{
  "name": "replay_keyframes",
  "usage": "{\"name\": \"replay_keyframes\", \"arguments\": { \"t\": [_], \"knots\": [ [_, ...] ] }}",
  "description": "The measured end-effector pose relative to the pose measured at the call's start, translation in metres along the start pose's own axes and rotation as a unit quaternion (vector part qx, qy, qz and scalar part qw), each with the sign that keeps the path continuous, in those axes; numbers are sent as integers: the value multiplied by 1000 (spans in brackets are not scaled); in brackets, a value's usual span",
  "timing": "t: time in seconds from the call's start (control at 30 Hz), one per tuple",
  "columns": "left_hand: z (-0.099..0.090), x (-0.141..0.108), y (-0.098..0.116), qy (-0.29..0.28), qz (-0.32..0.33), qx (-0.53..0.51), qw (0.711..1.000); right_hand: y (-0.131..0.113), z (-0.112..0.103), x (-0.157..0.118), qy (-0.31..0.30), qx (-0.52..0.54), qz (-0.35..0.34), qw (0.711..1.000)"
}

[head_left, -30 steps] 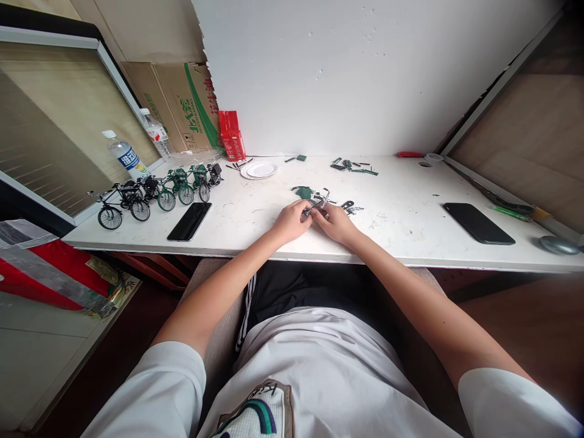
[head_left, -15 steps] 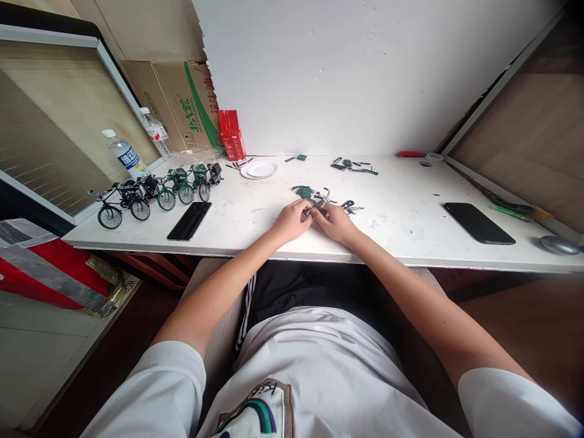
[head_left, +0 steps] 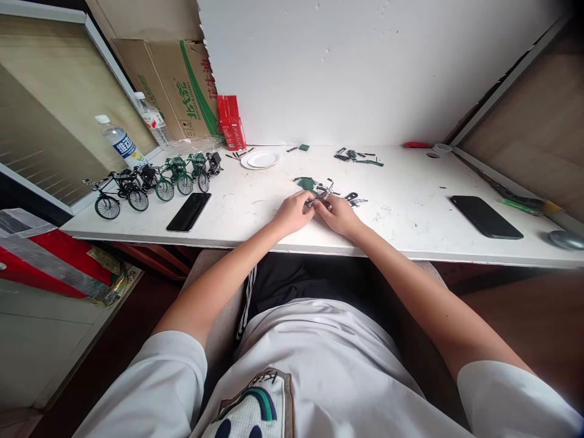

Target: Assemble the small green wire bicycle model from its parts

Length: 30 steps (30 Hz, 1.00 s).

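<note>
My left hand (head_left: 294, 213) and my right hand (head_left: 338, 215) meet near the front of the white table, fingers pinched together. Between them is a small model bicycle part (head_left: 327, 190), with silver bars sticking up past the fingertips; much of it is hidden by the fingers. Just beyond the left fingers lies a dark green piece (head_left: 305, 182). Small black and silver parts (head_left: 353, 199) rest beside my right hand.
Several assembled model bicycles (head_left: 171, 176) stand at the left, near bottles (head_left: 119, 141) and a phone (head_left: 188, 212). Paper plates (head_left: 261, 159), a red box (head_left: 232, 123) and loose parts (head_left: 358, 157) lie farther back. Another phone (head_left: 486, 216) is at the right.
The whole view has shifted slightly, with the table's back edge now higher in the picture. Both hands keep their hold on the bicycle part, with little finger movement.
</note>
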<state>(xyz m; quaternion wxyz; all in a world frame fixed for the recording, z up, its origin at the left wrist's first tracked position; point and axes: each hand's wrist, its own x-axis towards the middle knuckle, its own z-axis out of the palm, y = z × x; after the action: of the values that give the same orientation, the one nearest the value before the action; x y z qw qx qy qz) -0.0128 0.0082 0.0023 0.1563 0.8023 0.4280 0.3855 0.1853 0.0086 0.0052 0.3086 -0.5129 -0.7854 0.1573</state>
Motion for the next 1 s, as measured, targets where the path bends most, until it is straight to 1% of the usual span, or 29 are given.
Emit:
{"name": "replay_keyframes", "arguments": {
  "t": [0.23,0.47,0.7,0.83,1.0],
  "knots": [
    [-1,-1,2,0,0,3,1000,-1,0,0,3,-4,3,1000],
    [0,-1,0,-3,-7,7,1000,-2,-1,-1,1,0,11,1000],
    [0,-1,2,3,-1,10,1000,-4,-2,-2,-3,9,-2,1000],
    [-2,-1,5,4,-14,17,1000,-5,-2,-2,-3,13,-10,1000],
    [-2,-2,5,7,-24,28,999,-6,-2,-3,1,18,-4,1000]
  ]
}}
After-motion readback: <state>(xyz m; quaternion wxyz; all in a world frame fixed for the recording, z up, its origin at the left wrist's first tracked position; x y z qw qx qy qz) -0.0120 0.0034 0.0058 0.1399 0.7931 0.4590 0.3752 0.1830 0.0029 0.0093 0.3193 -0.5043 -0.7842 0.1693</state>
